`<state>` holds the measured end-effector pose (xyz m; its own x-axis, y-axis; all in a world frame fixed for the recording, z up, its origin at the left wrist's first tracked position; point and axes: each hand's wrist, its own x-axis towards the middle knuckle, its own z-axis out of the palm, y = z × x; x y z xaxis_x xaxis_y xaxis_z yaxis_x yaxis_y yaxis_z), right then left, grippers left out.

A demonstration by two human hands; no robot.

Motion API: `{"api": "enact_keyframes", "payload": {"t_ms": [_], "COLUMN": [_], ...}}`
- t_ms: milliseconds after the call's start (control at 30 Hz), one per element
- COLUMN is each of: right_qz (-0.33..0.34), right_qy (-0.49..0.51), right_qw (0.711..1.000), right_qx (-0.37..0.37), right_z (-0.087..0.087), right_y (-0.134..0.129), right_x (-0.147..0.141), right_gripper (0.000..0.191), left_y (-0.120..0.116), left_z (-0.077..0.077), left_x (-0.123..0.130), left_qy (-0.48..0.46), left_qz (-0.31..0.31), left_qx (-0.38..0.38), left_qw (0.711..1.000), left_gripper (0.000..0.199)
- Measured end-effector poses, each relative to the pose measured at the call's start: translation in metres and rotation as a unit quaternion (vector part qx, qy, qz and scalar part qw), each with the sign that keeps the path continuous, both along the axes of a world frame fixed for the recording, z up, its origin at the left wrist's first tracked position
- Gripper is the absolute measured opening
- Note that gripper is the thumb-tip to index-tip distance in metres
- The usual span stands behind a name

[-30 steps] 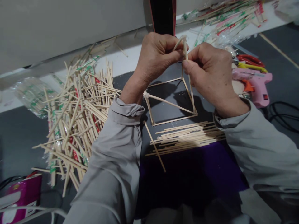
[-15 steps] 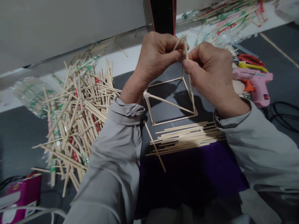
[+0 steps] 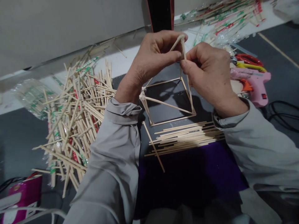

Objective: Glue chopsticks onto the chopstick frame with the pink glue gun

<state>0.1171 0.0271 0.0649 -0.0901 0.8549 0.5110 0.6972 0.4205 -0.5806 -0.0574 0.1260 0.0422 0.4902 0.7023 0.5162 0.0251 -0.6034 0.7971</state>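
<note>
The stick frame (image 3: 168, 105) stands on the dark counter (image 3: 18, 133), about 1 o'clock from the view's middle. The right hand (image 3: 210, 70) pinches a stick just below its top joint (image 3: 182, 38); the left hand (image 3: 151, 59) curls around there, thumb and forefinger apart (I cannot tell whether hidden fingers grip). Too hard a sideways pull could crack that joint or skew the thin legs, and a dropped left wrist could knock the pale corner joint (image 3: 142, 94) at the frame's 8 o'clock.

Words: none could be read | wrappers (image 3: 88, 65) in the stick pile: green and red print was too small | pink glue gun (image 3: 256, 84): marks near its top were too blurry | bright pink box (image 3: 27, 190): its round yellowish mark was not clear
</note>
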Motion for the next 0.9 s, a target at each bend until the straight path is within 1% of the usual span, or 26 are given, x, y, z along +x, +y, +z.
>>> {"api": "enact_keyframes", "payload": {"t_ms": [67, 133, 200, 267, 333, 433, 533, 667, 700, 767, 833, 900], "right_qz": [0.001, 0.008, 0.014, 0.017, 0.017, 0.014, 0.015, 0.016, 0.016, 0.021, 0.029, 0.034], "right_qy": [0.010, 0.021, 0.024, 0.023, 0.023, 0.019, 0.024, 0.022, 0.015, 0.010, 0.024, 0.032], "right_qw": [1.000, 1.000, 0.999, 1.000, 0.999, 1.000, 1.000, 1.000, 1.000, 1.000, 0.999, 0.999], "right_qx": [0.011, 0.018, 0.017, 0.013, 0.014, 0.015, 0.004, 0.006, 0.003, -0.004, -0.008, -0.020], "right_z": [-0.001, -0.002, -0.003, -0.002, 0.000, 0.003, 0.005, 0.006, 0.006, 0.007, 0.010, 0.013], "right_y": [0.000, 0.000, 0.000, -0.001, -0.001, -0.002, -0.003, -0.003, -0.002, -0.002, -0.004, -0.008], "right_x": [0.000, 0.000, 0.000, 0.000, 0.000, 0.000, -0.001, -0.001, 0.000, 0.002, 0.005, 0.011], "right_gripper": [0.013, 0.012, 0.012, 0.012, 0.012, 0.011, 0.011, 0.009, 0.008, 0.007, 0.009, 0.010], "left_y": [-0.002, -0.008, -0.014, -0.018, -0.018, -0.011, -0.007, -0.016, -0.019, -0.025, -0.028, -0.028], "left_z": [0.002, 0.007, 0.012, 0.015, 0.014, 0.009, 0.007, 0.014, 0.016, 0.021, 0.023, 0.024], "left_x": [0.000, 0.001, 0.002, 0.002, 0.002, 0.000, 0.000, 0.001, 0.000, 0.000, -0.001, -0.001], "left_qy": [-0.012, 0.001, 0.011, 0.006, -0.006, -0.020, -0.022, -0.030, -0.029, -0.030, -0.040, -0.043], "left_qz": [-0.023, -0.036, -0.031, -0.021, -0.015, -0.014, -0.013, -0.005, 0.001, 0.009, -0.004, -0.021], "left_qx": [-0.007, -0.012, -0.019, -0.022, -0.026, -0.028, -0.015, 0.003, -0.002, -0.017, -0.023, -0.022], "left_qw": [1.000, 0.999, 0.999, 1.000, 1.000, 0.999, 1.000, 1.000, 1.000, 0.999, 0.999, 0.999], "left_gripper": [0.046, 0.034, 0.020, 0.013, 0.017, 0.026, 0.022, 0.011, 0.012, 0.022, 0.029, 0.030]}}
